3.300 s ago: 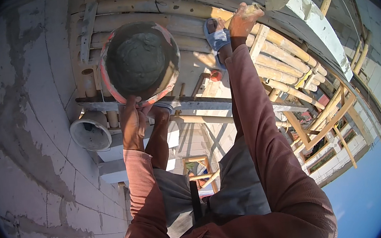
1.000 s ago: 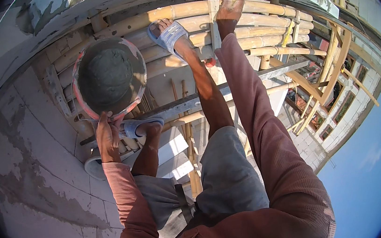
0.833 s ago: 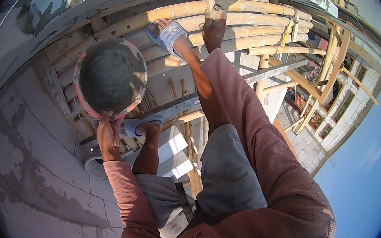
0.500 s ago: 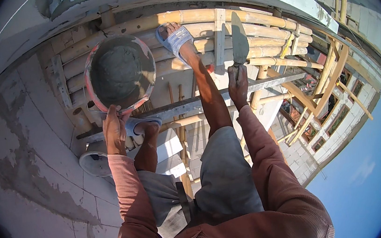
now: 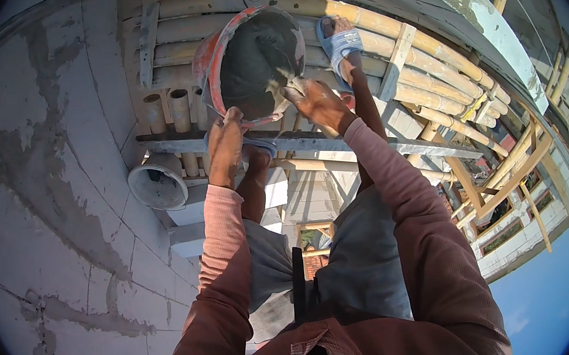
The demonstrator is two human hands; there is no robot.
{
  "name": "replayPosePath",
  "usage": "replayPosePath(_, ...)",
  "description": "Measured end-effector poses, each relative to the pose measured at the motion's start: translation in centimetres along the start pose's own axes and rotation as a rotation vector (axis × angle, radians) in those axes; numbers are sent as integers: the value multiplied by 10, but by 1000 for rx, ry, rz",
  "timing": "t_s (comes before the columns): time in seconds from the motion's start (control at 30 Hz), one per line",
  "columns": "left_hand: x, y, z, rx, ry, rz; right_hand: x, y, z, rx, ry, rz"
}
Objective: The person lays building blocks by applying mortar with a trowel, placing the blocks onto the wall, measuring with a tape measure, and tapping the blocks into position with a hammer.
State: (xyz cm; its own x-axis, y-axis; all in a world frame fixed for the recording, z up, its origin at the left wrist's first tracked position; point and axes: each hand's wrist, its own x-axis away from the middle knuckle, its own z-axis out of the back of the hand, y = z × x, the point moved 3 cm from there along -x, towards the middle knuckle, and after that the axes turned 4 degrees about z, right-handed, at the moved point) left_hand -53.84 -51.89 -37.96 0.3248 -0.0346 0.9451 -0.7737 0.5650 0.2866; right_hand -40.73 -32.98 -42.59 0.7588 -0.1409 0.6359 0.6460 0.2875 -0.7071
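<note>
A red bucket (image 5: 211, 73) of wet grey mortar (image 5: 257, 47) stands tilted on the bamboo scaffold in front of me. My left hand (image 5: 226, 142) is closed on its near rim. At the bucket's right near side, my right hand (image 5: 320, 105) is wrapped round a trowel (image 5: 284, 78). The trowel's blade reaches into the bucket and is mostly hidden by mortar and fingers.
Bamboo poles (image 5: 420, 78) form the platform under my sandaled feet. A grey plank (image 5: 365, 143) crosses nearer to me. A second bucket (image 5: 159, 183) lies at the left beside a block wall (image 5: 49, 204). Gaps between the poles show the ground far below.
My right hand has swung left and brought the trowel from upright over the poles down into the bucket. The bucket now leans more, my left hand still on its rim. The view has shifted.
</note>
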Motion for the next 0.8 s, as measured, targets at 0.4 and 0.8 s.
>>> replayPosePath(0.4, -30, -17, 9, 362, -102, 68, 94, -13, 36, -1572, 121, -146)
replayPosePath(0.8, -39, -12, 9, 300, -113, 94, 14, 116, 138, -749, 1341, 91)
